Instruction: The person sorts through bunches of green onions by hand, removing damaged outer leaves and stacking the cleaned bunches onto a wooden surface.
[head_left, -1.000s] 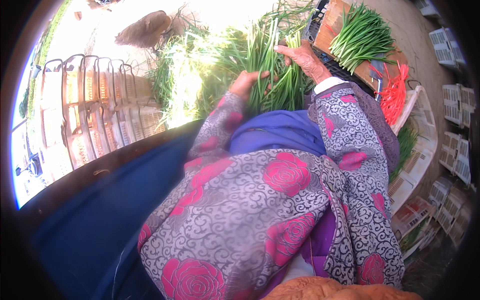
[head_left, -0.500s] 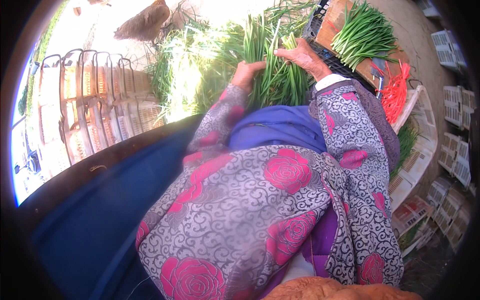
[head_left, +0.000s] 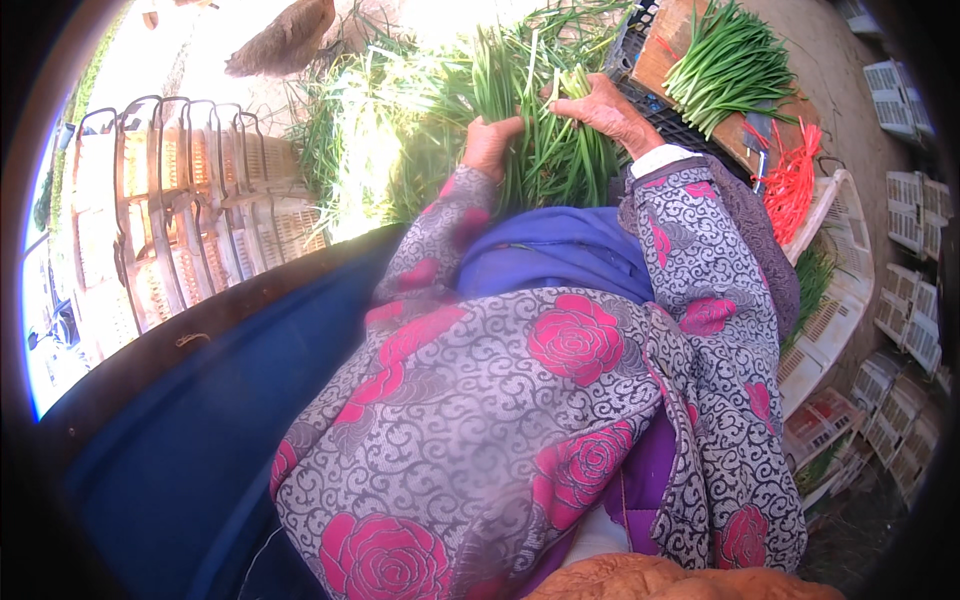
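My left hand (head_left: 490, 145) is closed round a bunch of green chives (head_left: 493, 80), whose stalks stick up past the thumb. Close beside it, my right hand (head_left: 612, 115) grips a second bunch, pale stem ends up near the thumb and green leaves (head_left: 580, 165) hanging toward my lap. Some loose blades cross between the hands. A blue-purple cloth (head_left: 555, 255) covers my lap just below. Right of my right hand, a neat pile of chives (head_left: 730, 70) lies on a brown wooden board (head_left: 655, 65).
Loose grass-like leaves (head_left: 400, 130) heap beyond my left hand. Red ties (head_left: 795, 180) hang at the board's near edge, beside a pale crate (head_left: 845, 260). Stacked crates (head_left: 190, 200) stand left; more crates (head_left: 915, 210) line the right. A brown bird (head_left: 285, 40) stands at the far left.
My left hand has shifted slightly left, and the tops of its bunch lean further left, away from the right hand's bunch. The right hand stays nearly in place. The bird has moved slightly.
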